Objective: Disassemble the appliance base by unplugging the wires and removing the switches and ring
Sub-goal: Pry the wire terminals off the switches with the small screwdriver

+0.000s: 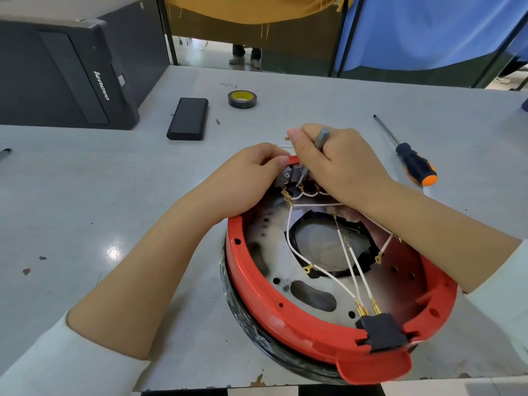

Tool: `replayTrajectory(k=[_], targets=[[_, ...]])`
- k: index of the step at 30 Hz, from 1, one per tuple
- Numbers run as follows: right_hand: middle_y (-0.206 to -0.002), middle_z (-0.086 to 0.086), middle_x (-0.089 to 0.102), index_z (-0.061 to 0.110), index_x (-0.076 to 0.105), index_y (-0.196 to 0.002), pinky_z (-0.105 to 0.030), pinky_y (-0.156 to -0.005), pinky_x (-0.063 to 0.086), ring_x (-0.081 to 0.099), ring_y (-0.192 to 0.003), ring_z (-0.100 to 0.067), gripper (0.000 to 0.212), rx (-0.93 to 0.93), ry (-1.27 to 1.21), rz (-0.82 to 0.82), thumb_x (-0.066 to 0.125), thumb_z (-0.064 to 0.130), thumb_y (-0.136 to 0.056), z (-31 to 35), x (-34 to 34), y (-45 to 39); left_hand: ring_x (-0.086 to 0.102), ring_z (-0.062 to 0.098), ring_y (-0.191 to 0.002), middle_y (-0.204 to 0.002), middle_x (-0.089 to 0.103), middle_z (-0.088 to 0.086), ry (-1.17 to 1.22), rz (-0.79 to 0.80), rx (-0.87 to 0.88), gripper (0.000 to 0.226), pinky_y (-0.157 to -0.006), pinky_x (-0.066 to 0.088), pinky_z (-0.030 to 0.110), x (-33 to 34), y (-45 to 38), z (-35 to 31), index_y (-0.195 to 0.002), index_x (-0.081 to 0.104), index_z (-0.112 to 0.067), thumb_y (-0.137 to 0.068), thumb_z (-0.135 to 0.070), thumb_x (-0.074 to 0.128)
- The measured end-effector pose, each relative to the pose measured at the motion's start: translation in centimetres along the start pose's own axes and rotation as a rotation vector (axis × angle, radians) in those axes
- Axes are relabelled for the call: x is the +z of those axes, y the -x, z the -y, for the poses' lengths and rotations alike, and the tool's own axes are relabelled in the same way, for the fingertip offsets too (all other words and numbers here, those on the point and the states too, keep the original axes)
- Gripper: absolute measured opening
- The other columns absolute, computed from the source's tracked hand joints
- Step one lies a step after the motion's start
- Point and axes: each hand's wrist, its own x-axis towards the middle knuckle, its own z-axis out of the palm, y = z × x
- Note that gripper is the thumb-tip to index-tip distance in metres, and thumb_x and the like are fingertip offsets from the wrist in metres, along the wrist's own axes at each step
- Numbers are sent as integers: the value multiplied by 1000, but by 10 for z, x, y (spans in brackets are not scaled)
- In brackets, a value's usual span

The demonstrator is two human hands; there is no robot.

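Note:
A round appliance base with a red plastic ring point(257, 284) lies upside down on the grey table, its metal plate facing up. White wires point(323, 271) with brass terminals run across the plate to a black connector block point(381, 331) at the near rim. At the far rim sit grey switches point(288, 178). My left hand point(251, 178) grips the far rim beside the switches. My right hand point(337, 164) holds a grey metal tool point(323, 138), its tip down at the switch terminals.
On the table lie an orange-and-black screwdriver point(411, 160) to the right, a black power bank point(188, 118) and a roll of black tape point(243, 99) behind the base. A black computer case point(65, 72) stands at the far left. The table's near edge runs just below the base.

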Motion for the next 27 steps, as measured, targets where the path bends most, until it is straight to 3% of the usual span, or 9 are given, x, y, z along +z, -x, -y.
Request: replayTrajectory(k=[3, 6, 11, 13, 15, 18, 22, 27], targets=[[-49, 2, 38, 25, 31, -61, -34, -50, 32, 40, -49, -17, 42, -31, -20, -42, 36, 39, -100, 3, -4, 2, 59, 6, -93, -100, 66, -9, 12, 13, -10, 24, -81, 44, 20, 0, 1, 0, -111, 62, -29, -99, -34, 42], [-48, 3, 35, 20, 34, -67, -32, -48, 29, 39, -47, -24, 37, -128, 163, -17, 36, 41, -98, 7, -4, 5, 60, 7, -91, -100, 67, -7, 16, 17, -7, 24, -81, 44, 22, 0, 1, -1, -110, 62, -28, -99, -34, 42], [-49, -1, 38, 22, 33, -76, -33, -42, 34, 38, -45, -25, 27, -321, 328, -15, 35, 39, -97, 11, -5, 10, 49, -2, -58, -76, 60, -6, -22, -3, -3, 22, -54, 38, 8, -1, 0, 1, -88, 59, -25, -99, -30, 40], [-50, 1, 36, 22, 32, -74, -32, -44, 33, 37, -46, -26, 31, -271, 344, -18, 37, 41, -99, 12, -2, 8, 56, 6, -67, -82, 64, -5, -9, 4, -2, 23, -63, 43, 11, -1, 0, 0, -92, 61, -24, -99, -30, 40], [-49, 2, 36, 20, 30, -68, -33, -49, 33, 38, -49, -25, 38, -136, 249, -10, 37, 41, -99, 9, 0, 5, 61, 16, -84, -95, 68, -2, 8, 15, -12, 24, -76, 47, 23, 0, 1, -1, -105, 63, -26, -99, -33, 41], [-53, 0, 44, 20, 37, -61, -38, -56, 38, 45, -55, -21, 45, 39, 5, 48, 37, 40, -101, 2, 0, -1, 61, 14, -90, -99, 68, -3, 20, 6, -16, 23, -79, 46, 25, 1, 1, -1, -109, 62, -28, -99, -34, 42], [-56, 1, 48, 17, 44, -66, -36, -56, 37, 48, -58, -19, 44, 2, 94, 101, 36, 44, -100, 1, 1, 1, 57, 5, -78, -92, 66, -8, 13, 0, -8, 23, -66, 41, 21, 1, 0, -1, -109, 63, -29, -99, -35, 42], [-48, 7, 39, 29, 27, -59, -32, -51, 32, 40, -48, -16, 43, -40, -18, -48, 37, 37, -100, 3, -8, 4, 60, 8, -91, -98, 67, -8, 26, 3, -12, 23, -79, 44, 20, 0, 1, 0, -110, 62, -29, -99, -34, 43]])
